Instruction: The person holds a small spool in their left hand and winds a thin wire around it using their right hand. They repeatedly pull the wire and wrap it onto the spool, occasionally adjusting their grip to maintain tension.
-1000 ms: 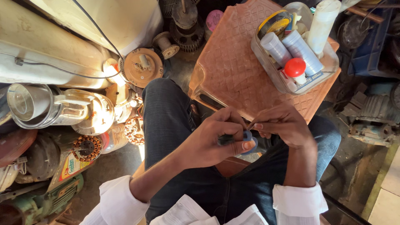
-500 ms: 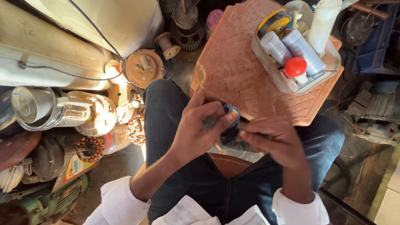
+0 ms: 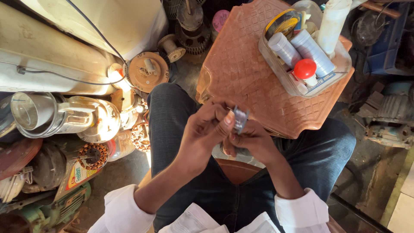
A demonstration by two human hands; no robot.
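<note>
- Metal glints at the centre: a small silvery part (image 3: 240,119) sits pinched between both hands, held just off the near edge of the terracotta plastic stool (image 3: 241,64).
- Left hand (image 3: 207,129) comes in from the near side of the stool, thumb and fingertips pressed together on the part's left face, other fingers curled in.
- Right hand (image 3: 254,140) sits right beside it, just below the part, fingers curled under and gripping it from beneath; the 2 hands touch.
- Exact shape of the part cannot be told, as fingers cover most of it.
- Both hands hover over the lap, above dark blue jeans (image 3: 172,121), with white shirt cuffs (image 3: 302,209) rolled at the wrists.
- On the stool's far right corner stands a clear plastic tub (image 3: 297,88), holding 2 grey-capped tubes (image 3: 297,47), a red-capped bottle (image 3: 305,69) and a yellow roll of tape (image 3: 282,23).
- A white bottle (image 3: 332,23) rises at the tub's far edge.
- Left of the stool, on the floor, lies an orange round motor cover (image 3: 148,71), with a coil-wound stator (image 3: 92,155) further left and nearer.
- Beyond those, well left of the stool, shiny steel vessels (image 3: 64,116) lie on their sides against a pale casing (image 3: 56,47).
</note>
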